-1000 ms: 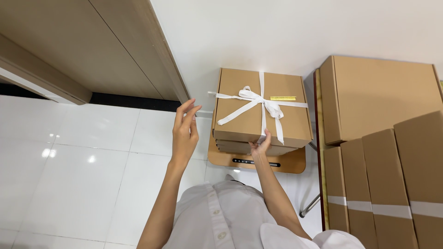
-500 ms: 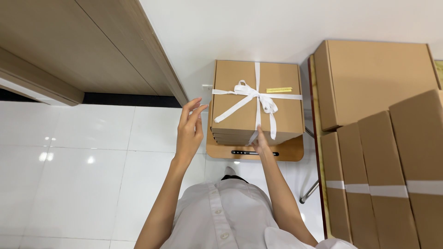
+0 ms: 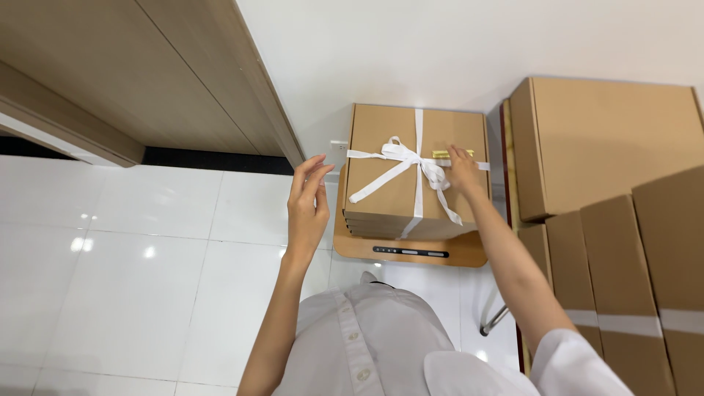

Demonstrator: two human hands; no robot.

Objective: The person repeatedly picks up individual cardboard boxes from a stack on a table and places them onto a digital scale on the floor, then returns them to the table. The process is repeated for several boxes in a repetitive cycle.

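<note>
Ribboned box: one brown cardboard box (image 3: 400, 172), tied with one white ribbon (image 3: 408, 160) in a bow, is seen atop a wooden stool (image 3: 411, 249) by the wall.
Right hand: the right hand (image 3: 463, 170) is laid flat on the lid beside the bow, fingers spread, nothing gripped.
Left hand: the left hand (image 3: 308, 205) is held open left of the box, touching nothing.
Other cartons: four plain boxes (image 3: 609, 139) are counted at right.
</note>
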